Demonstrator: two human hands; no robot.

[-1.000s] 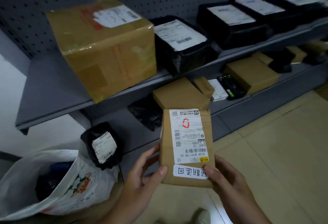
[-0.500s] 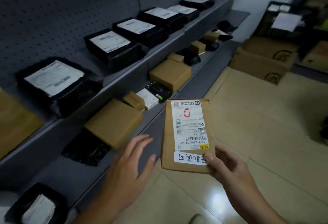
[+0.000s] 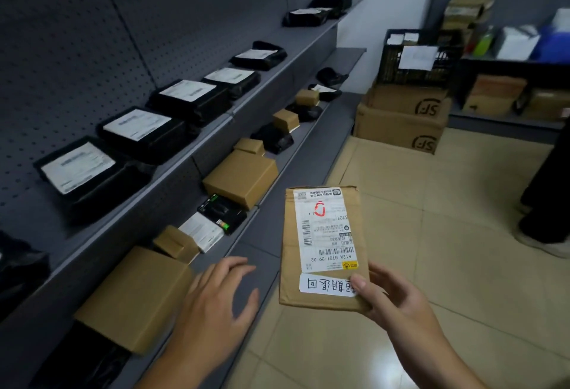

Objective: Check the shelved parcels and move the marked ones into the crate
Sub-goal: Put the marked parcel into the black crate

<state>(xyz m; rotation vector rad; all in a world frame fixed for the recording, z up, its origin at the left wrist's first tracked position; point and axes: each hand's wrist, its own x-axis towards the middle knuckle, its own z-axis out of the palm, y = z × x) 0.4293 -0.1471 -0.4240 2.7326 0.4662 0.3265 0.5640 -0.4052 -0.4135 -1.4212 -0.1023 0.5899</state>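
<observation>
My right hand (image 3: 398, 302) grips the near end of a flat brown parcel (image 3: 291, 253), thumb on a handwritten white sticker. The parcel's shipping label bears a red circle mark. My left hand (image 3: 216, 302) hovers empty with fingers spread, beside a brown box (image 3: 132, 299) on the lower shelf. A black slatted crate (image 3: 419, 55) with a white sheet on its side stands far off at the upper right, on top of stacked cardboard boxes (image 3: 401, 120).
The upper grey shelf (image 3: 262, 77) carries several black bagged parcels with white labels. Brown boxes and black bags line the lower shelf (image 3: 311, 148). A person's dark legs (image 3: 546, 197) stand at the right edge on the beige tiled floor. A rack with more goods fills the far right.
The view has swung right along the shelves, and the crate is now in sight. My left hand came off the parcel, which my right hand alone carries rightward.
</observation>
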